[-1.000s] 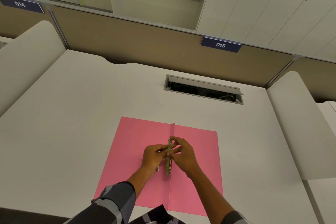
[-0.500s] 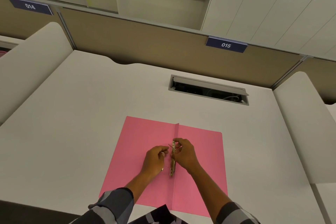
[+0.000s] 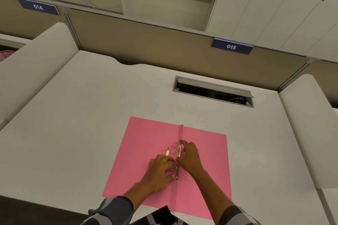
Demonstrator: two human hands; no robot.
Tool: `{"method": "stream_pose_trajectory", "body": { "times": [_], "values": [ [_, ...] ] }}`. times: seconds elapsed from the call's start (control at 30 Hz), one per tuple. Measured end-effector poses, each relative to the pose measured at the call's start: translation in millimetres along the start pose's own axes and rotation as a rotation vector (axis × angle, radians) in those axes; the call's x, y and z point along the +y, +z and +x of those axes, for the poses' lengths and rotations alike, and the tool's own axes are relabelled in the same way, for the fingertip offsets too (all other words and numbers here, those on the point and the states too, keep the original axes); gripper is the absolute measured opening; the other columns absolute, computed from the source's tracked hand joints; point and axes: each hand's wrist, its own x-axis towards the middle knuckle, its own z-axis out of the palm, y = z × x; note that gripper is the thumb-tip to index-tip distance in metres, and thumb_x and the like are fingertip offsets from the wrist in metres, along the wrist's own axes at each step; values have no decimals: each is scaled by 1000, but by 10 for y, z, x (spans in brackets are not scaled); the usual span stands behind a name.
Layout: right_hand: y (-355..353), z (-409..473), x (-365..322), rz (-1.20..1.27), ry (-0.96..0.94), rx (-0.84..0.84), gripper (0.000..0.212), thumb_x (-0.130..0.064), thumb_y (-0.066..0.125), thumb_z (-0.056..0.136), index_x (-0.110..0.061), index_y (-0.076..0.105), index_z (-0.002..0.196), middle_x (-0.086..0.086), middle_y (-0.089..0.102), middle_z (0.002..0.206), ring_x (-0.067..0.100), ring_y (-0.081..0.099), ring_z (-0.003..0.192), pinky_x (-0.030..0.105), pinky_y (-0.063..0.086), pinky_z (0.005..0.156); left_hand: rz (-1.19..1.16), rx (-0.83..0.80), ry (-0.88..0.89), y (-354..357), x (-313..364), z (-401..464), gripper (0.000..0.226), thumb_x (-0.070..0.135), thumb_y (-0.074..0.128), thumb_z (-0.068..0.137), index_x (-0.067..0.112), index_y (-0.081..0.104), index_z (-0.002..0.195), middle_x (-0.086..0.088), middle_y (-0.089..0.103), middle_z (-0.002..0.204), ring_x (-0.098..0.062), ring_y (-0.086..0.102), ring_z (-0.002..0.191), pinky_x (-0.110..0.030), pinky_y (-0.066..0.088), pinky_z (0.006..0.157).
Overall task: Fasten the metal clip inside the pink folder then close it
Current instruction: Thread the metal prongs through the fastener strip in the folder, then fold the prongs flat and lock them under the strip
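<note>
Metal clip (image 3: 178,162) lies near-to-far along pink folder (image 3: 146,144) spine — between both hands. Left hand (image 3: 161,169) pinches it; right hand (image 3: 190,155), fingers spread, presses flat, holding nothing.

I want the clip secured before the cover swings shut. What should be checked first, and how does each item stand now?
1. Pink folder lies open and flat on the desk: ok.
2. Metal clip sits along the centre fold: ok.
3. Left hand and right hand are both at the clip: ok.
4. Clip fully fastened: not ok; a second gold piece lies apart to its left and a thin prong sticks up.
5. Cover's swing path clear: not ok; both hands rest on the folder.
</note>
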Motion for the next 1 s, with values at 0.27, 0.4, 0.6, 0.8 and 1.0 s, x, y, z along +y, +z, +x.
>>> {"method": "stream_pose_trajectory", "body": {
  "times": [0.27, 0.4, 0.6, 0.8, 1.0],
  "values": [
    [-23, -81, 112, 98, 87, 82, 90, -18, 91, 74, -17, 42, 150, 8, 55, 132, 16, 57, 105, 23, 46, 77, 65, -18, 63, 46, 34, -4, 65, 58, 65, 82, 38, 59, 143, 19, 52, 149, -10, 36, 141, -31, 24, 109],
    [-8, -135, 235, 85, 174, 119, 72, -37, 90, 74, -21, 50, 132, 0, 60, 114, 15, 59, 96, 31, 50, 73, 140, -50, 82, 65, 73, -38, 70, 63, 60, 83, 37, 52, 148, 16, 45, 155, -12, 32, 145, -31, 20, 114],
    [-1, -156, 313, 159, 145, 153, 58, -34, 91, 74, -19, 58, 119, 1, 63, 105, 14, 57, 87, 33, 54, 74, 300, -70, 129, 104, 179, -71, 69, 58, 60, 88, 27, 48, 149, 9, 39, 158, -21, 27, 149, -42, 25, 122],
    [-65, -81, 176, 238, 49, 192, 48, -18, 86, 80, -21, 62, 122, 1, 62, 105, 12, 58, 89, 16, 46, 70, 416, -118, 179, 41, 231, 8, 75, 61, 61, 84, 20, 53, 147, 3, 36, 161, -27, 24, 154, -48, 20, 126],
    [-128, 26, 96, 47, -97, 115, 21, -11, 78, 87, -16, 77, 107, 4, 71, 104, 14, 63, 87, 25, 55, 81, 565, -163, 197, 4, 291, 58, 83, 63, 66, 82, 16, 50, 148, -2, 39, 159, -28, 28, 151, -56, 26, 123]
  ]
}}
